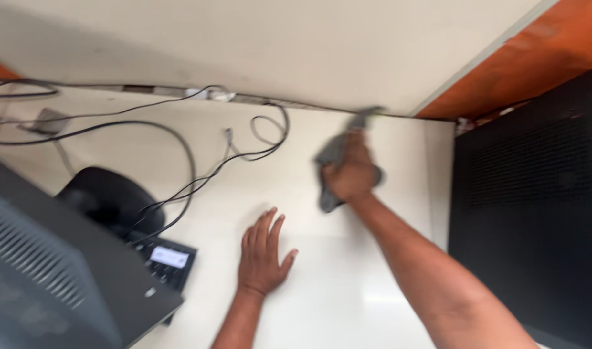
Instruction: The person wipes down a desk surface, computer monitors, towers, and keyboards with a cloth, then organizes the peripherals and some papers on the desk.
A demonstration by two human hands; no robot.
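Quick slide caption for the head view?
Right hand presses grey cloth on white desk; left hand rests flat.

Blurred by motion: right hand [351, 173] and grey cloth [331, 169]. Cut off by left edge: monitor [44, 278]. Half hidden under it: black keypad [167, 262].

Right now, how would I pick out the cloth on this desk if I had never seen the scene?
Start at the pale desk and follow it toward the back wall, near the tall black cabinet on the right. There the right hand presses a crumpled grey cloth onto the desktop. It is the only soft, grey thing there; the cables to its left are thin and black.
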